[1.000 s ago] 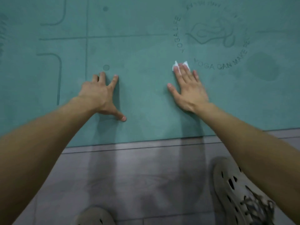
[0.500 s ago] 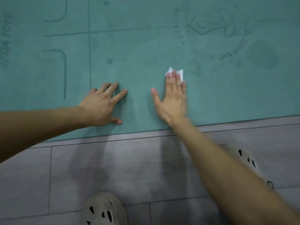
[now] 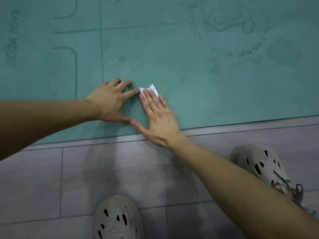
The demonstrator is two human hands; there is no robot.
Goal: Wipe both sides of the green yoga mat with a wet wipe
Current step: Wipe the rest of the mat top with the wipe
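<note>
Grey floor tiles [image 3: 51, 178] fill the lower half of the frame, with two pale perforated shoes [image 3: 119, 219] at the bottom centre and right; across the upper half lies the green yoga mat [image 3: 172, 66], spread flat on the floor with its printed side up and its near edge running across the middle of the frame. The wet wipe [image 3: 151, 89], a small crumpled white wad, sits on the mat just left of centre, under the fingertips of the right hand [image 3: 158, 118]; that grip is not clamped, the fingers lying straight and close together and pressing the wipe flat onto the mat. The left hand [image 3: 110, 100] rests on the mat just beside it, fingers spread and holding nothing, its forefinger tip at the wipe's edge and the two thumbs almost meeting.

The step in hand looks like wiping the top face near the edge; to do it well, I judge the left hand should brace the mat so it does not creep, while the right keeps flat, even pressure and works in overlapping strokes; the wad covers little, so unfolding it would help. Darker patches [image 3: 283, 52] at the upper right may be damp or dirt; I cannot tell which. The underside is hidden, so I judge that face not yet wiped.

No container shows in the frame.
</note>
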